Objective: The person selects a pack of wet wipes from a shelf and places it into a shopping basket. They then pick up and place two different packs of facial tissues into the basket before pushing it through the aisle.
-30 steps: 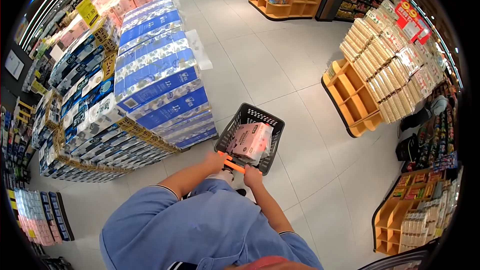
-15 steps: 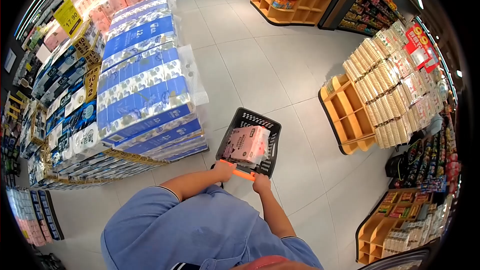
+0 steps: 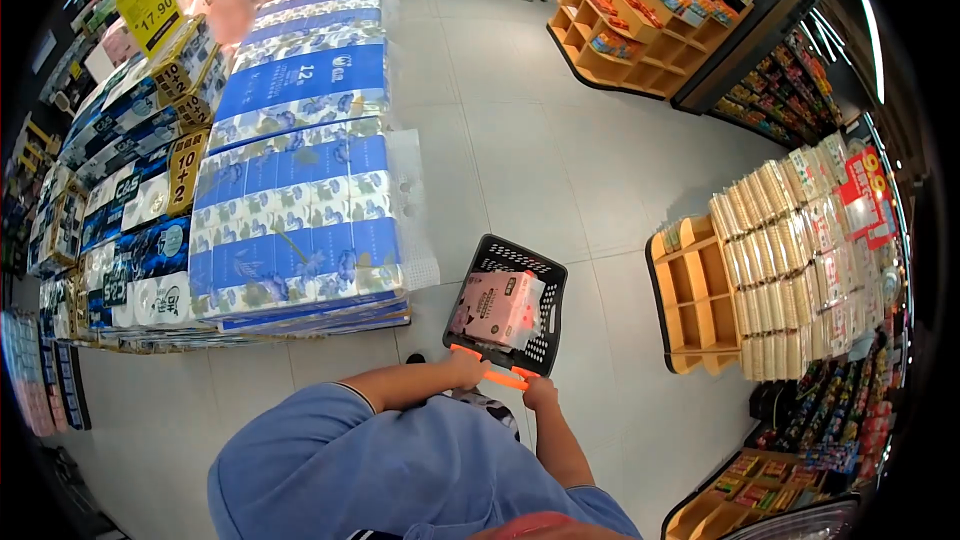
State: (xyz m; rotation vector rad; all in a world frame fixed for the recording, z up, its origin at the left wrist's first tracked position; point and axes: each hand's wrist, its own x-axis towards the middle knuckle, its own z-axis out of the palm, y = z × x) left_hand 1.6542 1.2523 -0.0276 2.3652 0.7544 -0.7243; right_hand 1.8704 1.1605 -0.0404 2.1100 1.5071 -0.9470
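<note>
While the left hand (image 3: 465, 371) and right hand (image 3: 540, 393) curl their fingers around the orange handle (image 3: 505, 378), the black basket (image 3: 551, 325) holds a pink package (image 3: 494, 306)

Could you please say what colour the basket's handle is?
The handle is orange, seen best in the head view.

A shop, shown by stacked packs (image 3: 295, 170) and price signs (image 3: 149, 10).
</note>
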